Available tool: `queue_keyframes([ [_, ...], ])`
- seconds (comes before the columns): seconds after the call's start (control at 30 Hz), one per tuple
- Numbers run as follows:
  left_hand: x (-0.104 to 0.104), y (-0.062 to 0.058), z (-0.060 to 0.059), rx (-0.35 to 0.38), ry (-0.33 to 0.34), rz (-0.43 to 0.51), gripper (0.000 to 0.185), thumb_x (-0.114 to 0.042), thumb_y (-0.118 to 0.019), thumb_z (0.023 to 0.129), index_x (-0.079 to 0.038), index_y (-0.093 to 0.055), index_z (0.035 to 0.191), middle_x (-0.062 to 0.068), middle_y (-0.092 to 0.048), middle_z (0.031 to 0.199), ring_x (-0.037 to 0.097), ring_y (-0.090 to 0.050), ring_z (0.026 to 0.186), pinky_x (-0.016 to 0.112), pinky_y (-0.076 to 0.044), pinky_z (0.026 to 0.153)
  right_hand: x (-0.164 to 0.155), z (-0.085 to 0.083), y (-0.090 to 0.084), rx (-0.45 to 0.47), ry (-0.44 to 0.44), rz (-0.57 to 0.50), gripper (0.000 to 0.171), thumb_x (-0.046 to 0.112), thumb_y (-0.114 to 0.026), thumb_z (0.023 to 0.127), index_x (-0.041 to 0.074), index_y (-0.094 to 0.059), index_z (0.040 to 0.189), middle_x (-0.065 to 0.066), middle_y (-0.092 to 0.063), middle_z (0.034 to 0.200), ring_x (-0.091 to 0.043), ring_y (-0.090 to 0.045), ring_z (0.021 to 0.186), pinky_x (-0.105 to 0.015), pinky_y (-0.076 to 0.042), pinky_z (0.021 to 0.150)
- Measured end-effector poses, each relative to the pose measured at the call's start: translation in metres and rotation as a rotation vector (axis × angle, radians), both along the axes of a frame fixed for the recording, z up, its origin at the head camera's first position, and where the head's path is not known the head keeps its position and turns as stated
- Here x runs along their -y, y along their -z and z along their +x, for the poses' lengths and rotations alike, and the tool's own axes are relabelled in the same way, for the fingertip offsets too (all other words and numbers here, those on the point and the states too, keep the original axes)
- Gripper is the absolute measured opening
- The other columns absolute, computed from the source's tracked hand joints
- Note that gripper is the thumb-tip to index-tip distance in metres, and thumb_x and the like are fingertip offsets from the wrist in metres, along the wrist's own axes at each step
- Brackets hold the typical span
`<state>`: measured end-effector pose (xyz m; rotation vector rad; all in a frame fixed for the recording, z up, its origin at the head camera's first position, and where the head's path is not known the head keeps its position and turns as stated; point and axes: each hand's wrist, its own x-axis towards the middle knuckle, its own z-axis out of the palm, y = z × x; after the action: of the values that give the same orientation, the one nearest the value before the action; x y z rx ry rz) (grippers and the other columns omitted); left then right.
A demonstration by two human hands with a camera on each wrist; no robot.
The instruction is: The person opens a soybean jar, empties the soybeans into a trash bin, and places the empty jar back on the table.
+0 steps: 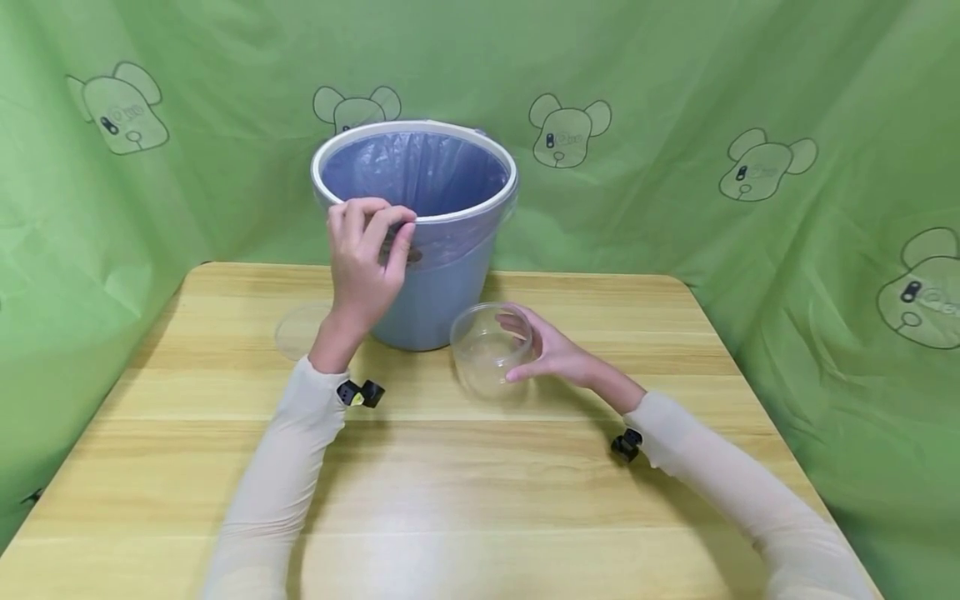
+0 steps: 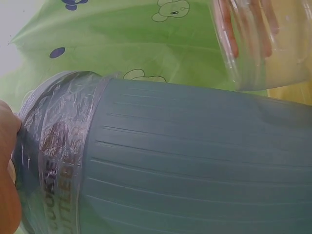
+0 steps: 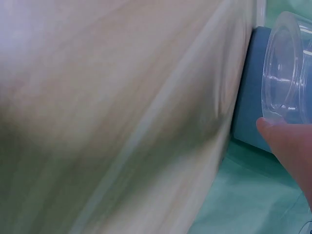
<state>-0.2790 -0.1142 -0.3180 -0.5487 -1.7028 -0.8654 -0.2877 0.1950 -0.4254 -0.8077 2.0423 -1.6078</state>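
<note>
A blue-grey trash bin [image 1: 442, 292] stands upright at the back of the table, lined with a translucent plastic bag [image 1: 420, 167] folded over its pale rim. My left hand [image 1: 367, 254] pinches the near rim, thumb outside. In the left wrist view the bin's ribbed side [image 2: 195, 151] fills much of the picture, and only part of the hand [image 2: 7, 170] shows. Just right of the bin, my right hand [image 1: 551, 346] holds a clear round plastic bowl [image 1: 487, 367], fingers behind and thumb in front. The right wrist view shows the bowl [image 3: 282, 73] beside the thumb [image 3: 287, 141].
A thin clear round lid [image 1: 296, 333] lies on the wooden table [image 1: 480, 500] left of the bin, partly hidden by the left forearm. A green cloth [image 1: 637, 67] with mouse-head drawings hangs behind and around the table. Both sleeves carry small black devices.
</note>
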Motion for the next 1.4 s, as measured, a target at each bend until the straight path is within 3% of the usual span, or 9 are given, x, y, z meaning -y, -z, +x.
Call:
queue_keyframes([
  [0.47,0.004,-0.008,-0.003,0.004,-0.001,-0.017,0.017,-0.019,-0.064,0.099,-0.004,-0.072,0.1,0.017,-0.061,0.099,0.038,-0.047,0.096,0.049,-0.037,0.092,0.011,-0.001,0.013,-0.047,0.046,0.166,0.12,0.01,-0.09,0.074,0.014,-0.011,0.164,-0.015,-0.022,0.169,-0.035,-0.019,0.157,-0.057,-0.015,0.126],
  [0.67,0.005,-0.005,-0.002,0.022,0.003,-0.035,0.017,-0.018,-0.064,0.099,-0.004,-0.072,0.1,0.018,-0.062,0.099,0.038,-0.048,0.097,0.049,-0.037,0.093,0.013,0.002,0.019,-0.03,0.05,0.174,0.124,0.008,-0.091,0.071,0.012,-0.008,0.163,-0.018,-0.022,0.168,-0.035,-0.02,0.157,-0.054,-0.014,0.127],
  [1.1,0.011,-0.003,0.001,0.036,0.034,-0.048,0.015,-0.015,-0.065,0.098,-0.004,-0.073,0.104,0.018,-0.062,0.103,0.038,-0.048,0.098,0.05,-0.036,0.092,0.02,0.006,0.021,-0.042,0.051,0.171,0.127,-0.001,-0.094,0.061,0.007,-0.013,0.159,-0.029,-0.024,0.163,-0.042,-0.025,0.154,-0.052,-0.023,0.124],
  [1.23,0.014,-0.002,0.002,0.039,0.064,-0.065,0.017,-0.014,-0.065,0.097,-0.003,-0.073,0.108,0.018,-0.064,0.108,0.038,-0.051,0.104,0.048,-0.037,0.102,0.021,0.004,0.022,-0.054,0.064,0.198,0.128,0.001,-0.095,0.062,0.006,-0.012,0.159,-0.032,-0.024,0.162,-0.044,-0.025,0.153,-0.053,-0.023,0.124],
  [1.4,0.019,0.006,0.008,0.023,0.09,-0.087,0.027,-0.014,-0.066,0.093,-0.003,-0.071,0.117,0.02,-0.065,0.13,0.039,-0.051,0.132,0.049,-0.03,0.121,0.019,0.001,0.01,-0.103,0.117,0.298,0.136,0.011,-0.098,0.061,0.008,-0.006,0.162,-0.03,-0.024,0.162,-0.044,-0.025,0.152,-0.057,-0.019,0.125],
])
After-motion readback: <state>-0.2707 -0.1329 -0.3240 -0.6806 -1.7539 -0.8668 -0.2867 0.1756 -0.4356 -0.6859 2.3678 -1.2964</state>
